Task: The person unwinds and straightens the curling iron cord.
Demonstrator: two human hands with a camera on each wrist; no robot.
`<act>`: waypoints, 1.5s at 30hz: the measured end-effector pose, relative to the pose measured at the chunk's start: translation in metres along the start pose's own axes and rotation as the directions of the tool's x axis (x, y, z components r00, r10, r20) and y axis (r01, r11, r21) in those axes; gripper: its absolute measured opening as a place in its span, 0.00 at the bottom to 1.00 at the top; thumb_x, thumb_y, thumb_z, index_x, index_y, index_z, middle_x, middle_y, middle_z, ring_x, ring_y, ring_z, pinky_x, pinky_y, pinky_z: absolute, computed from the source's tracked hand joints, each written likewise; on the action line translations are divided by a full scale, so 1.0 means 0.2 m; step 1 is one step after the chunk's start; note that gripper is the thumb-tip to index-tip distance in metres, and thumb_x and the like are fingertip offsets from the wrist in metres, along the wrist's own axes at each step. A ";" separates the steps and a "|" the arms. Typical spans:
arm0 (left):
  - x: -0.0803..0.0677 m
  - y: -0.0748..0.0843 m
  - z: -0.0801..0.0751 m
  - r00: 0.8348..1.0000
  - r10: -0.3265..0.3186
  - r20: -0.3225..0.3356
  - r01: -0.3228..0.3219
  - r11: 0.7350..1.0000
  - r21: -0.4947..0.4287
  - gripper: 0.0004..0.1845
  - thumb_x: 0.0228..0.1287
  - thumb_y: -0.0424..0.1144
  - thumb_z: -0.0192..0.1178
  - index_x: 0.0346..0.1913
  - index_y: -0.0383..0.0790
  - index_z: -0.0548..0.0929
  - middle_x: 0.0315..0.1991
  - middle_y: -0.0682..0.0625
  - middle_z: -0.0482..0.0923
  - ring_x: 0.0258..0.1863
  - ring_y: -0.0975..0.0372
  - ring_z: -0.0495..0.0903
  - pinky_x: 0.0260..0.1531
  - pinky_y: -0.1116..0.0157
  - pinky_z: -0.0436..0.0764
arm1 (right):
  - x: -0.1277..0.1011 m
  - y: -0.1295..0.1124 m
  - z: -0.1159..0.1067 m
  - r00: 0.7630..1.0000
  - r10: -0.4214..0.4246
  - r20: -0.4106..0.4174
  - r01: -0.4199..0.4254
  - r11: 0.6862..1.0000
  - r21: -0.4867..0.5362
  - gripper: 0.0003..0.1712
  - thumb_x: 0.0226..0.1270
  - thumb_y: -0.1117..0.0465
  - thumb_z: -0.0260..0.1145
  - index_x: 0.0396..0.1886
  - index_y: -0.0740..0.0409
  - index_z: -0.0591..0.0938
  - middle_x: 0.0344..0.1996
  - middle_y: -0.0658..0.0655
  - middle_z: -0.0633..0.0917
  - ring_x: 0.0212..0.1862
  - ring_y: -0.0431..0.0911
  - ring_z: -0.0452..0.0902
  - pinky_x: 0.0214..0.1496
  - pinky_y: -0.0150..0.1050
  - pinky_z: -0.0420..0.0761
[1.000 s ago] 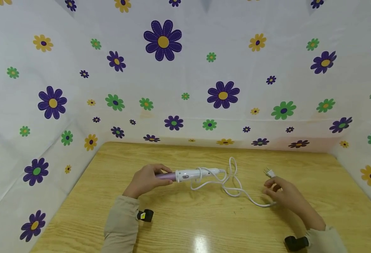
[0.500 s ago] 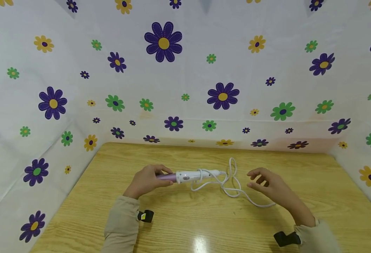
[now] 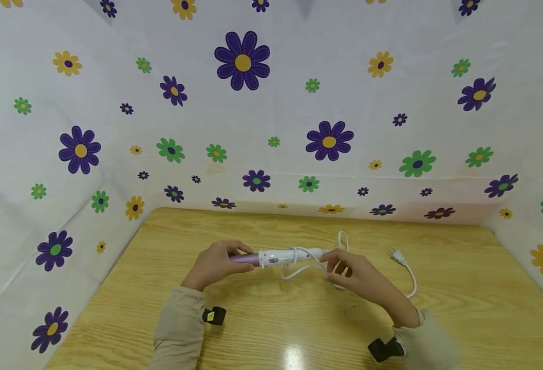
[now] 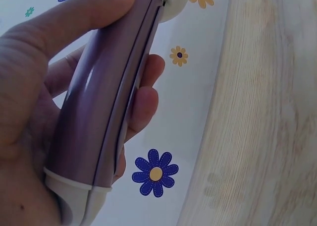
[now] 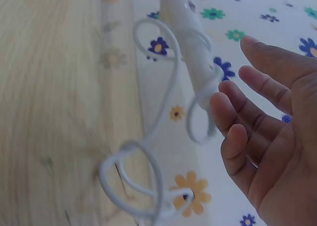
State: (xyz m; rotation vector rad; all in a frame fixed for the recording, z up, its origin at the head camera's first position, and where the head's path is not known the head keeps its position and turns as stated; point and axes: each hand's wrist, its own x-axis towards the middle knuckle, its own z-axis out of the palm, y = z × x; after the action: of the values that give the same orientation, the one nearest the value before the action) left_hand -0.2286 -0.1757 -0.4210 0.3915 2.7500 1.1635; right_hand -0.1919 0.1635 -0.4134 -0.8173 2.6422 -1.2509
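In the head view a hair iron with a purple barrel and white handle lies across the middle of the table. My left hand grips its purple barrel, thumb on one side and fingers curled round the other. The white cord loops round the handle and trails off to the right. My right hand is beside the handle's cord end, its fingers loosely bent. In the right wrist view that hand holds nothing, close to the cord loops. It hides part of the cord from the head camera.
The white two-prong plug lies on the wooden table at the right, its cord end curving towards the right forearm. A white flower-print sheet hangs behind the table and at both sides.
My right hand has moved left, from near the plug to the cord end of the handle. The plug shows again. My left hand keeps its grip on the hair iron, which stays in place.
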 end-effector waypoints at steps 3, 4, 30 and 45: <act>0.00 0.00 0.00 1.000 -0.003 0.005 0.003 1.000 -0.001 0.15 0.50 0.50 0.74 0.42 0.57 0.86 0.37 0.53 0.84 0.33 0.62 0.78 0.32 0.64 0.74 | 0.03 -0.01 0.07 0.998 -0.041 0.039 0.040 0.999 0.004 0.20 0.68 0.55 0.64 0.55 0.59 0.77 0.34 0.52 0.82 0.30 0.34 0.75 0.31 0.33 0.77; 0.00 -0.01 0.00 1.000 -0.002 0.006 0.002 1.000 -0.001 0.15 0.50 0.50 0.74 0.42 0.57 0.86 0.37 0.53 0.84 0.33 0.62 0.78 0.32 0.64 0.74 | 0.04 -0.02 0.08 0.998 -0.047 0.048 0.047 0.999 0.005 0.21 0.68 0.54 0.64 0.55 0.60 0.76 0.34 0.52 0.83 0.30 0.34 0.75 0.31 0.33 0.77; 0.00 -0.01 -0.01 1.000 0.003 0.019 -0.002 0.998 -0.060 0.17 0.49 0.51 0.73 0.44 0.54 0.86 0.39 0.52 0.84 0.35 0.61 0.79 0.33 0.64 0.75 | 0.03 -0.03 0.25 0.993 -0.005 -0.114 -0.042 0.915 -0.402 0.12 0.62 0.53 0.69 0.43 0.51 0.80 0.31 0.46 0.86 0.26 0.32 0.77 0.24 0.26 0.70; -0.01 -0.01 -0.03 0.998 0.025 0.064 -0.019 0.994 -0.104 0.18 0.50 0.51 0.73 0.45 0.54 0.86 0.40 0.52 0.84 0.36 0.61 0.79 0.35 0.63 0.75 | -0.02 0.10 0.04 0.941 0.011 -0.339 -0.183 0.859 -0.479 0.08 0.61 0.57 0.70 0.36 0.53 0.79 0.23 0.45 0.82 0.22 0.34 0.72 0.20 0.28 0.66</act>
State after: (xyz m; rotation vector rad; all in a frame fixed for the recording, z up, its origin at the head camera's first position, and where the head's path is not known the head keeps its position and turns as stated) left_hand -0.2286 -0.1814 -0.4184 0.4405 2.6236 1.2682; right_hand -0.1939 0.1706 -0.4337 -0.5441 3.3064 -0.7116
